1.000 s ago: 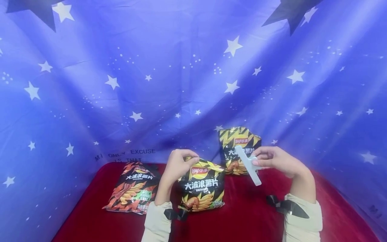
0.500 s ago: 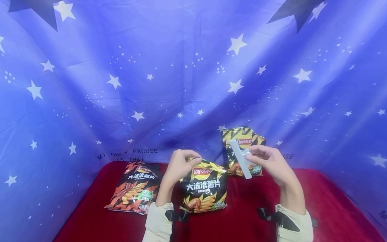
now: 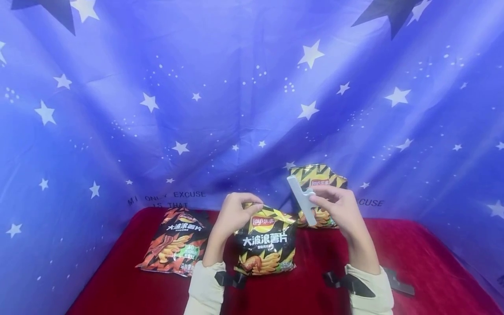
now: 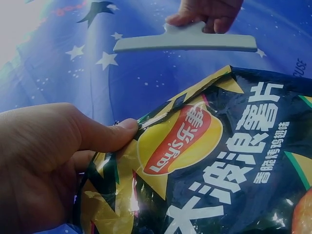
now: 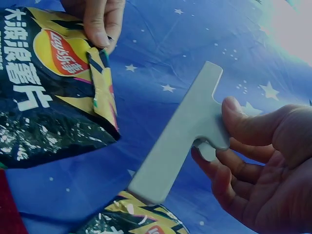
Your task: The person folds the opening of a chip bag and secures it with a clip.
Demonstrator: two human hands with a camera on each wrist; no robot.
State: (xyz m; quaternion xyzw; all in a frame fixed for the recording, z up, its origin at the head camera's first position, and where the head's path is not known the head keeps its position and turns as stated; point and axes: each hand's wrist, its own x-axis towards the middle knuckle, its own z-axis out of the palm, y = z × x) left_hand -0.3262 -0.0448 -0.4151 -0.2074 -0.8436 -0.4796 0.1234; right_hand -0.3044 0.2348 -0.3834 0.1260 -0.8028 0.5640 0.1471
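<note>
My left hand pinches the folded top edge of a yellow-and-black chip bag between thumb and fingers. The bag stands on the red cloth, its front facing me. Right of it, my right hand grips a pale grey bag clip by its handle, thumb on one side and fingers on the other. The clip's long bar slants in the air, apart from the bag's top. In the left wrist view the bar of the clip lies just beyond the folded edge. Its jaws look closed in the right wrist view.
A second yellow-and-black chip bag stands at the back, partly behind the clip. At left lies a red-and-black chip bag. A dark grey clip lies on the red cloth by the right sleeve. A blue starry curtain hangs behind.
My right hand has moved left with the bag clip, nearer the front bag, uncovering the dark grey clip on the cloth. My left hand keeps its pinch on the bag, nearly still.
</note>
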